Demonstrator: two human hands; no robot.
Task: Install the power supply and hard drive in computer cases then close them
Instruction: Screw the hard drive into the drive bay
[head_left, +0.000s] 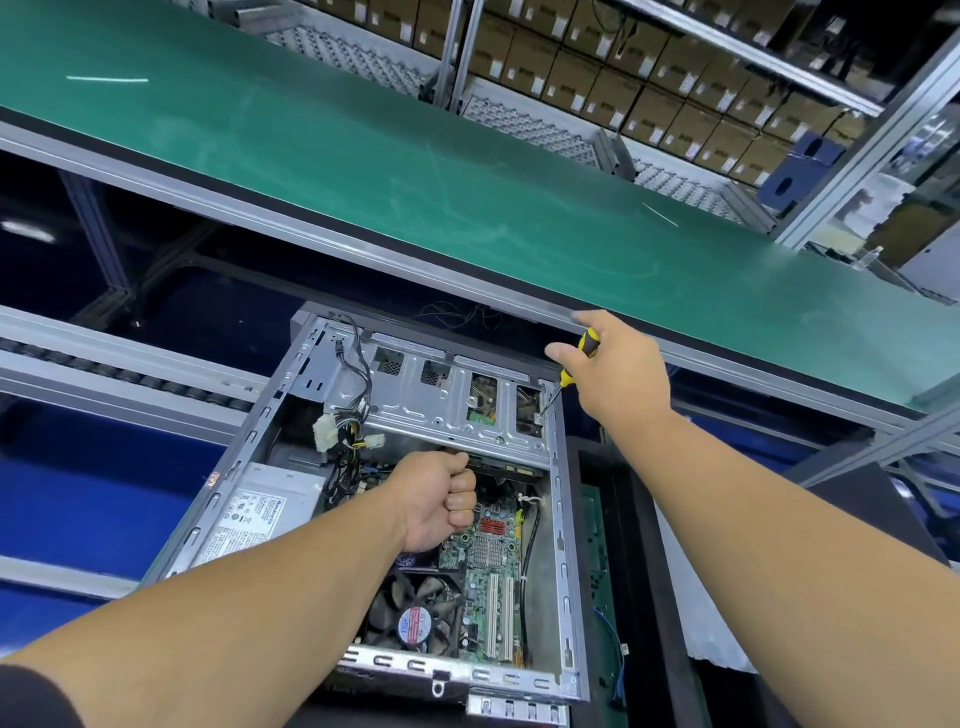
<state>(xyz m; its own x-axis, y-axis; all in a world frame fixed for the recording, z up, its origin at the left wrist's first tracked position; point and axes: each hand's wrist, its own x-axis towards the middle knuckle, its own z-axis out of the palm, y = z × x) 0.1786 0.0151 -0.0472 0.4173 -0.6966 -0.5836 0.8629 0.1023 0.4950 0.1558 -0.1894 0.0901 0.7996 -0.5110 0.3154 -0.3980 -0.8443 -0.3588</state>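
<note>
An open computer case (563, 525) lies on its side in front of me. A silver power supply (260, 512) sits in its left part, and loose cables with white plugs (345, 431) hang over it. My right hand (618, 374) grips a yellow-and-black screwdriver (582, 351), whose tip rests on the right end of the metal drive cage (441, 410). My left hand (439, 499) is curled into a fist over the motherboard (483, 551), gripping something dark just under the cage's front edge. I cannot tell what that thing is.
A green conveyor belt (363, 156) runs across behind the case. Stacked cardboard boxes (649, 67) fill the shelves beyond it. A second dark case (623, 545) lies to the right. A roller track (104, 369) runs at the left, and a cooling fan (410, 618) sits in the near corner of the case.
</note>
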